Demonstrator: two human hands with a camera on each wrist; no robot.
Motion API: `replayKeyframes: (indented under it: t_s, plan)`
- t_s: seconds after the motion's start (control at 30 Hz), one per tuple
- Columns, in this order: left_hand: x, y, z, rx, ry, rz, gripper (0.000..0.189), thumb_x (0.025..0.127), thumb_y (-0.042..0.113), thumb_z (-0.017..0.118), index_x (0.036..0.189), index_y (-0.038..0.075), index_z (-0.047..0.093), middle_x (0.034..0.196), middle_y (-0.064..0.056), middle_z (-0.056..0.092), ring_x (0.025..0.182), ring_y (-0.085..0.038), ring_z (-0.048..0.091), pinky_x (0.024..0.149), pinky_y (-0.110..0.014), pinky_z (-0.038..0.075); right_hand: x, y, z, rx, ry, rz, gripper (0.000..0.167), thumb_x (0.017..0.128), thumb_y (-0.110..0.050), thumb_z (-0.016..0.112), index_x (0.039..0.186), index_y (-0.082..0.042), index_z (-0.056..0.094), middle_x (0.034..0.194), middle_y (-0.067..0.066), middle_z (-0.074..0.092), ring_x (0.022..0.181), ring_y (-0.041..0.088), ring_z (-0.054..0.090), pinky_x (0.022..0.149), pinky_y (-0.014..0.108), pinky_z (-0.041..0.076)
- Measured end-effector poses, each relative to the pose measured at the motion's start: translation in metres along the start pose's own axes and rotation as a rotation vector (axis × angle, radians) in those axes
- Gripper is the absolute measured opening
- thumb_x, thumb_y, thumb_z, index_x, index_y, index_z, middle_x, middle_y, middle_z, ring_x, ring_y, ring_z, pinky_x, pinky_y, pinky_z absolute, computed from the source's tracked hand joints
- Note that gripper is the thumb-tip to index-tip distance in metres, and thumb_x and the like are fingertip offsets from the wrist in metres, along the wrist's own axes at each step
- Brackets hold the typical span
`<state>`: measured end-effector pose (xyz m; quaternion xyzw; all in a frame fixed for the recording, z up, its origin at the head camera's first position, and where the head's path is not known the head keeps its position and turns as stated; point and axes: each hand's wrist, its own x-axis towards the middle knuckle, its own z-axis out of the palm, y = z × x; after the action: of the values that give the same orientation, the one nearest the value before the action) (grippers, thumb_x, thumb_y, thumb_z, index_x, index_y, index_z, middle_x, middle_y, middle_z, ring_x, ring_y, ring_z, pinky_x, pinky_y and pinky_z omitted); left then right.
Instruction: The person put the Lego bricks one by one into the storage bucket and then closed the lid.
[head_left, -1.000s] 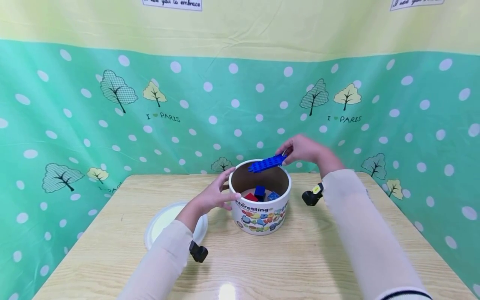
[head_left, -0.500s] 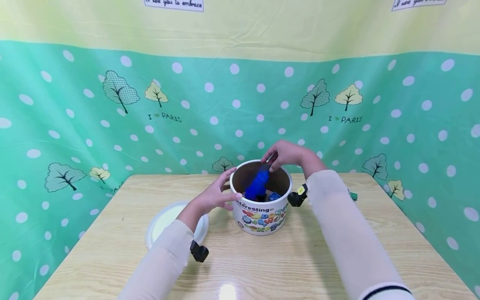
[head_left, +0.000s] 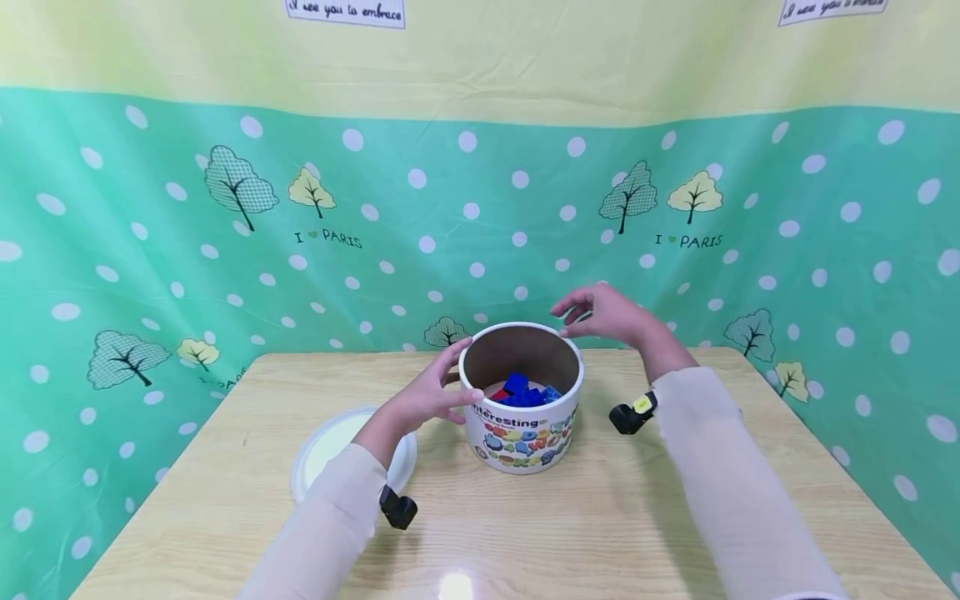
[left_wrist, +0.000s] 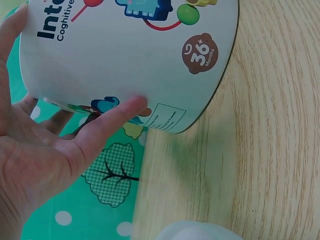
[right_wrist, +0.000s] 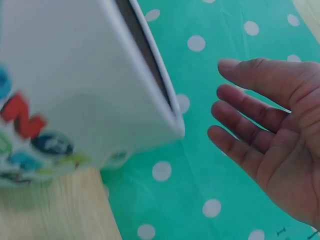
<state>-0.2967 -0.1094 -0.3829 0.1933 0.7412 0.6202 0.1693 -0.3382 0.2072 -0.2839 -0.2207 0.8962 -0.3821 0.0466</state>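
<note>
A white round bucket (head_left: 521, 437) with a brown inside and colourful printed letters stands upright on the table. In it lie a dark blue block (head_left: 516, 383), a red block (head_left: 498, 395), a blue studded building piece (head_left: 529, 398) and a patterned blue block (head_left: 551, 393). Against the bucket's left side rests my left hand (head_left: 423, 393), fingers spread and thumb near the front rim; the left wrist view shows a straight finger touching the wall. Just above and right of the rim hovers my right hand (head_left: 606, 315), which holds nothing. Its fingers are loosely extended in the right wrist view.
A white round lid (head_left: 318, 454) lies on the table left of the bucket, partly under my left forearm. The wooden table (head_left: 570, 533) ends at a green dotted cloth (head_left: 420, 275) hanging behind. Black wrist cameras sit on both sleeves.
My right hand lowered the blue studded piece into the bucket, let go and moved back up and right. My left hand has stayed at the bucket's side.
</note>
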Motion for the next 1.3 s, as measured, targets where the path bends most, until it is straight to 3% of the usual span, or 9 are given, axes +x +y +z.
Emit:
replayKeyframes:
  t_s: [0.17, 0.47, 0.7, 0.97, 1.3]
  plan:
    - [-0.003, 0.001, 0.000, -0.003, 0.005, 0.004, 0.089, 0.085, 0.026, 0.076, 0.153, 0.035, 0.020, 0.160, -0.007, 0.016, 0.142, -0.042, 0.021, 0.079, -0.057, 0.055, -0.016, 0.020, -0.002, -0.005, 0.072, -0.015, 0.033, 0.086, -0.009, 0.074, 0.118, -0.004, 0.067, 0.117, 0.012, 0.064, 0.104, 0.029, 0.061, 0.086, 0.041, 0.056]
    - [-0.002, 0.002, 0.002, -0.002, 0.000, 0.007, 0.090, 0.085, 0.025, 0.077, 0.154, 0.033, 0.020, 0.160, -0.008, 0.015, 0.142, -0.041, 0.021, 0.080, -0.058, 0.055, -0.048, 0.050, -0.012, 0.030, 0.186, 0.069, 0.037, 0.088, -0.010, 0.072, 0.124, -0.005, 0.063, 0.118, 0.016, 0.062, 0.107, 0.032, 0.058, 0.084, 0.040, 0.055]
    - [-0.001, 0.002, 0.001, -0.010, 0.005, 0.014, 0.092, 0.083, 0.028, 0.078, 0.153, 0.030, 0.020, 0.160, -0.011, 0.014, 0.142, -0.044, 0.020, 0.077, -0.054, 0.057, -0.064, 0.067, -0.018, 0.011, 0.200, 0.102, 0.044, 0.089, -0.018, 0.072, 0.129, -0.003, 0.059, 0.125, 0.017, 0.059, 0.112, 0.033, 0.056, 0.089, 0.042, 0.053]
    - [0.001, 0.002, 0.002, -0.039, 0.021, 0.026, 0.087, 0.086, 0.020, 0.073, 0.153, 0.036, 0.020, 0.160, -0.010, 0.016, 0.142, -0.044, 0.021, 0.077, -0.057, 0.056, -0.078, 0.088, -0.020, -0.010, 0.208, 0.140, 0.047, 0.091, -0.020, 0.071, 0.132, -0.003, 0.056, 0.132, 0.022, 0.052, 0.117, 0.042, 0.052, 0.090, 0.048, 0.053]
    - [0.002, -0.001, 0.003, 0.005, 0.033, 0.025, 0.089, 0.087, 0.021, 0.074, 0.155, 0.036, 0.018, 0.160, -0.005, 0.016, 0.142, -0.041, 0.023, 0.077, -0.056, 0.056, -0.091, 0.116, -0.014, -0.031, 0.204, 0.186, 0.050, 0.091, -0.023, 0.071, 0.134, -0.002, 0.055, 0.133, 0.028, 0.049, 0.119, 0.047, 0.050, 0.088, 0.051, 0.053]
